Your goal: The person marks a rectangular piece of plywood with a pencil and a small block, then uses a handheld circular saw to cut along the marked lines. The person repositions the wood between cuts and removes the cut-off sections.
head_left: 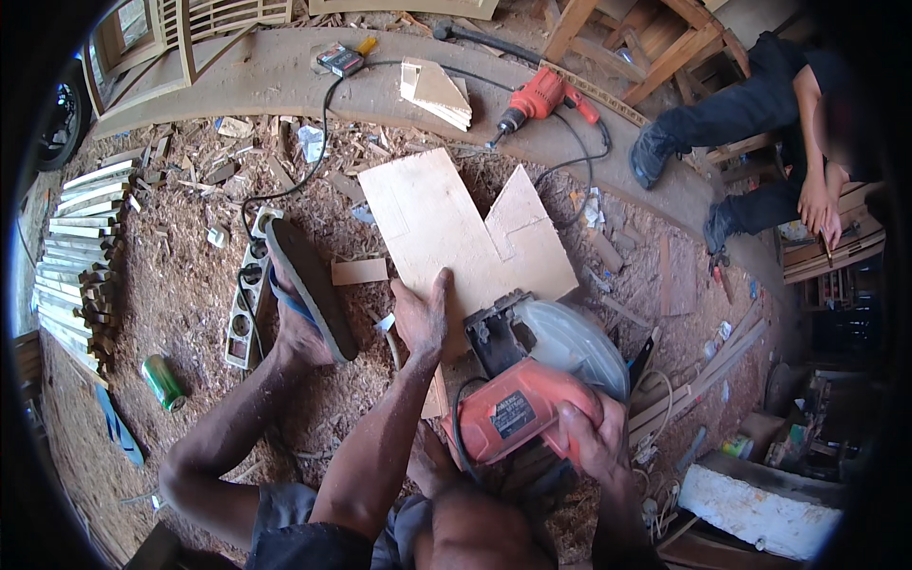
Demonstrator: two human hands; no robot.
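A pale plywood board [418,214] with a notch cut into its far edge lies in front of me. My left hand [423,313] grips its near left part, thumb on the top face. My right hand [594,437] is closed on the rear handle of a red circular saw [513,408]. The saw's grey base plate meets the board's near right edge, and its grey guard covers the blade. My foot in a flip-flop [309,285] is raised at the left beside a power strip [245,294].
A red drill [532,100] and plywood offcuts [432,90] sit on the back ledge. Stacked wooden sticks [85,256] and a green can [163,380] lie left on the shavings-covered floor. A co-worker [731,128] sits at upper right. A white block [755,503] stands at lower right.
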